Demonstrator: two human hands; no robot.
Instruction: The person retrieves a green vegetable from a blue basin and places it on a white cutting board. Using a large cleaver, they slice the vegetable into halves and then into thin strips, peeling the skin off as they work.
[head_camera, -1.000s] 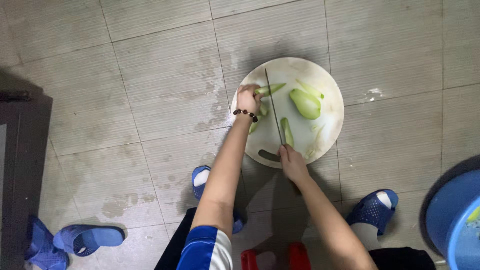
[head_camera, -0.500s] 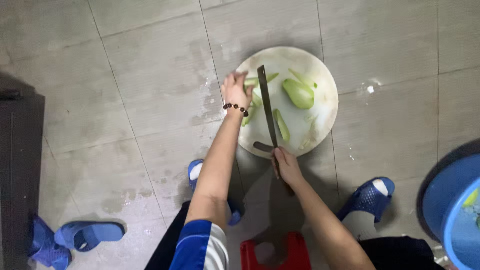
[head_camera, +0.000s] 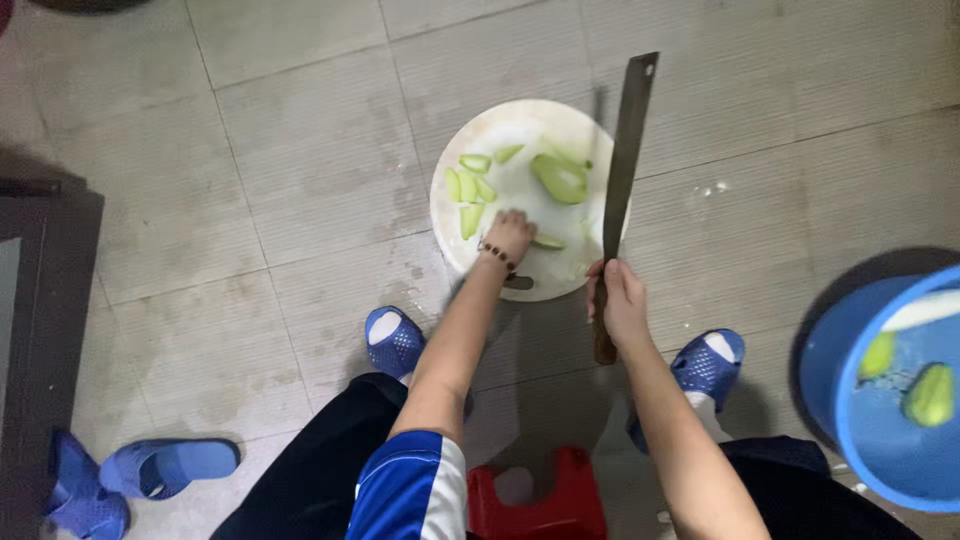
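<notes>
A round white cutting board (head_camera: 500, 130) lies on the tiled floor with several pale green vegetable slices (head_camera: 468, 188) and a larger green half (head_camera: 560, 178) on it. My left hand (head_camera: 510, 235) rests on the board's near part, fingers curled beside a slice (head_camera: 548, 241); whether it grips anything I cannot tell. My right hand (head_camera: 618, 300) is closed around the wooden handle of a long cleaver-like knife (head_camera: 625, 160), whose blade is lifted above the board's right edge, pointing away from me.
A blue basin (head_camera: 885, 400) with water and green vegetable pieces stands at the right. A red stool (head_camera: 545, 505) is under me, my feet in blue slippers (head_camera: 395, 340). Spare blue slippers (head_camera: 165, 465) lie at left beside a dark door frame (head_camera: 40, 330).
The knife has lifted off the board and swung to its right edge. My left hand slid from the board's far left toward its near side. More cut slices now lie at left.
</notes>
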